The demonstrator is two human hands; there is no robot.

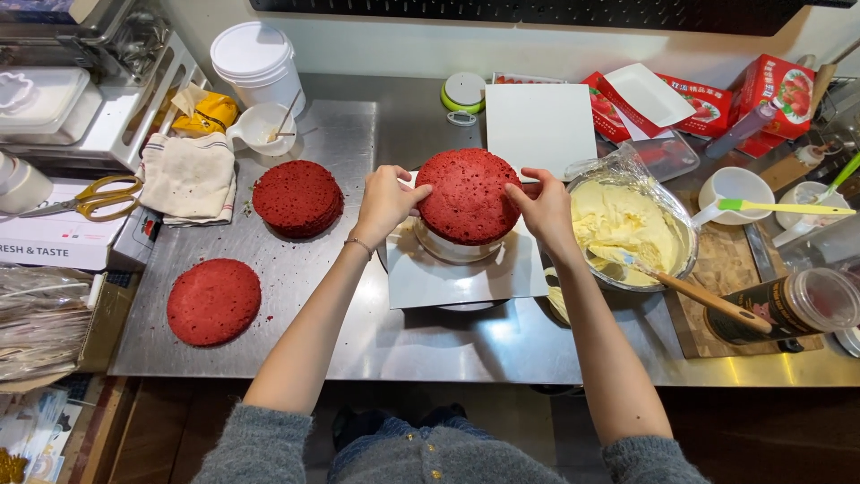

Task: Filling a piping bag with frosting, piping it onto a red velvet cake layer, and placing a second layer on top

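Note:
A round red cake layer point(468, 193) is tilted up over a cream-covered cake base point(452, 248), which sits on a white square board point(466, 278). My left hand point(387, 202) grips the layer's left edge and my right hand point(543, 208) grips its right edge. Two more red cake rounds lie on the steel table: a stacked one point(297, 197) at middle left and a single one point(213, 301) nearer the front left.
A bowl of pale cream point(627, 235) with a wooden-handled spatula point(690, 291) stands right of the board. A dark jar point(788, 307) lies on a wooden board. Behind are a white tub point(257, 61), a cloth point(188, 176), scissors point(85, 199), red cartons point(708, 103) and a white card point(539, 125).

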